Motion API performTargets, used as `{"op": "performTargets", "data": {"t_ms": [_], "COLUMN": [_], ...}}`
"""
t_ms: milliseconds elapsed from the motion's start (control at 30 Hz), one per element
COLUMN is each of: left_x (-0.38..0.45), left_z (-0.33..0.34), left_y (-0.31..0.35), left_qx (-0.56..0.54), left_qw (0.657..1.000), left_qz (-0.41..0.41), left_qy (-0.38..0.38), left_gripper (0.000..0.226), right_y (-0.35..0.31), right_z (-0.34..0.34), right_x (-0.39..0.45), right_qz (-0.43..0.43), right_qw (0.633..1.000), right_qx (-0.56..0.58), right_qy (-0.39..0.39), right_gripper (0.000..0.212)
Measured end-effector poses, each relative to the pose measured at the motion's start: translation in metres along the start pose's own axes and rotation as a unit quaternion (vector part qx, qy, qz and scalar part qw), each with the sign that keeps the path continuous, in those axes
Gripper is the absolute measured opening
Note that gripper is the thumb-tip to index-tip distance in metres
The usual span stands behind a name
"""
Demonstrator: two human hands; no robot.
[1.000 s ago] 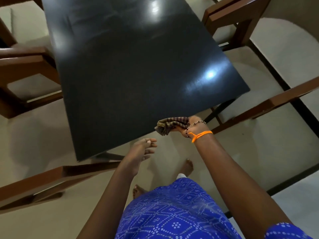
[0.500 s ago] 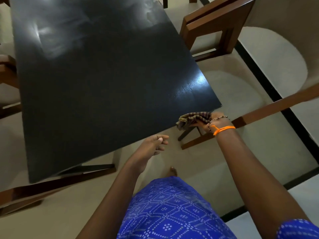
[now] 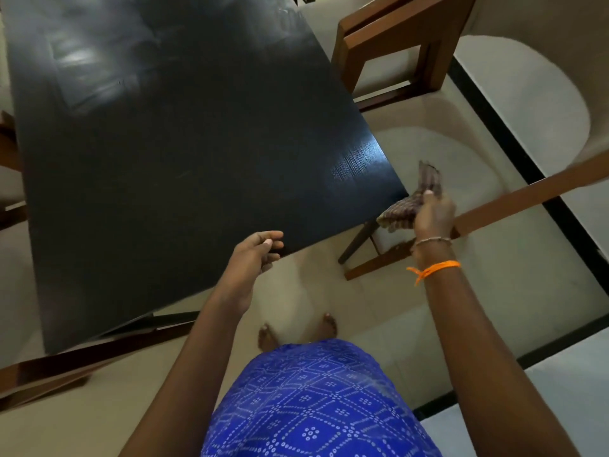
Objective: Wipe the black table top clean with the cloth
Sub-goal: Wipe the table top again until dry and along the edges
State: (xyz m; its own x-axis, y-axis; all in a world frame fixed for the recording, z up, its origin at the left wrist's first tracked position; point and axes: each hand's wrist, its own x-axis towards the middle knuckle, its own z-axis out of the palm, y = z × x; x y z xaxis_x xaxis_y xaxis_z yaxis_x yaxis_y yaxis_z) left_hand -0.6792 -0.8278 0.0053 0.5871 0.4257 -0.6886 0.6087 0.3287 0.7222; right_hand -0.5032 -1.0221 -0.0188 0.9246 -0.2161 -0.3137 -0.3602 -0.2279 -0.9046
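Your right hand [image 3: 433, 214] grips the cloth [image 3: 408, 206], bunched, and it now sits off the table [image 3: 184, 153], just past the near right corner and over the floor; a second ago it was held at the near edge, further in from that corner, so you have carried it out along the edge and turned it, one end now sticking upward. It is not touching the top. Your left hand [image 3: 255, 255] holds nothing, its fingers loosely curled, and it has come up from below the near edge to sit right at it, fingertips at the rim. You have also shifted round toward that corner, with the chair [image 3: 392, 47] on your right. The top shows pale smears at its far left, so by my reading the wiping is not finished: the cloth has to come back down flat on the surface, and the smeared far side looks like the part that needs it.
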Motion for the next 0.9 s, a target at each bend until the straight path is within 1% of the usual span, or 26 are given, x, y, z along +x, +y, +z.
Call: {"op": "performTargets", "data": {"t_ms": [33,67,100,133,167,200,233,267,300,367,467,567,667,767,800,833,867,900], "left_x": [0.0,0.002,0.003,0.004,0.005,0.006,0.007,0.009,0.01,0.014,0.025,0.035,0.046,0.052,0.053,0.053,0.053,0.054], "left_z": [0.0,0.001,0.002,0.003,0.004,0.005,0.006,0.007,0.007,0.009,0.015,0.027,0.041,0.055,0.058,0.061,0.064,0.067], "left_y": [0.0,0.0,-0.001,-0.002,-0.002,-0.003,-0.003,-0.003,-0.002,0.002,0.012,0.02,0.025,0.027,0.027,0.028,0.029,0.03], "left_qx": [0.001,0.003,0.005,0.004,0.002,-0.001,-0.004,-0.007,-0.005,0.005,0.048,0.089,0.125,0.156,0.161,0.163,0.167,0.173], "left_qw": [1.0,0.999,0.998,0.997,0.996,0.995,0.995,0.995,0.995,0.997,0.998,0.993,0.984,0.972,0.969,0.967,0.963,0.96], "left_qz": [0.006,0.014,0.024,0.033,0.043,0.053,0.064,0.072,0.074,0.066,0.048,0.031,0.011,0.016,0.022,0.027,0.032,0.033], "left_qy": [0.018,0.037,0.055,0.071,0.083,0.086,0.082,0.075,0.068,0.05,-0.006,-0.073,-0.13,-0.175,-0.185,-0.196,-0.207,-0.218], "left_gripper": [0.029,0.028,0.027,0.027,0.027,0.026,0.026,0.026,0.026,0.026,0.025,0.027,0.026,0.025,0.024,0.024,0.024,0.024], "right_y": [0.002,0.012,0.022,0.029,0.041,0.056,0.063,0.072,0.08,0.085,0.082,0.083,0.084,0.08,0.076,0.073,0.066,0.057], "right_z": [0.01,0.023,0.036,0.052,0.069,0.081,0.089,0.094,0.096,0.092,0.084,0.072,0.057,0.043,0.04,0.039,0.039,0.039], "right_x": [-0.01,-0.023,-0.043,-0.066,-0.083,-0.093,-0.1,-0.097,-0.094,-0.088,-0.07,-0.046,-0.016,0.019,0.029,0.04,0.049,0.055], "right_qz": [-0.065,-0.148,-0.24,-0.322,-0.403,-0.466,-0.485,-0.475,-0.474,-0.478,-0.478,-0.451,-0.419,-0.391,-0.392,-0.364,-0.304,-0.207], "right_qw": [0.996,0.977,0.944,0.899,0.839,0.77,0.721,0.702,0.694,0.696,0.708,0.737,0.772,0.801,0.814,0.852,0.911,0.968], "right_qx": [-0.062,-0.153,-0.221,-0.283,-0.341,-0.403,-0.451,-0.472,-0.478,-0.471,-0.469,-0.468,-0.46,-0.448,-0.427,-0.375,-0.277,-0.142], "right_qy": [0.001,-0.019,-0.058,-0.09,-0.128,-0.166,-0.201,-0.242,-0.256,-0.255,-0.224,-0.187,-0.129,-0.06,-0.041,-0.035,-0.028,-0.004], "right_gripper": [0.044,0.049,0.05,0.05,0.051,0.053,0.057,0.058,0.058,0.057,0.054,0.053,0.051,0.048,0.047,0.045,0.041,0.035]}}
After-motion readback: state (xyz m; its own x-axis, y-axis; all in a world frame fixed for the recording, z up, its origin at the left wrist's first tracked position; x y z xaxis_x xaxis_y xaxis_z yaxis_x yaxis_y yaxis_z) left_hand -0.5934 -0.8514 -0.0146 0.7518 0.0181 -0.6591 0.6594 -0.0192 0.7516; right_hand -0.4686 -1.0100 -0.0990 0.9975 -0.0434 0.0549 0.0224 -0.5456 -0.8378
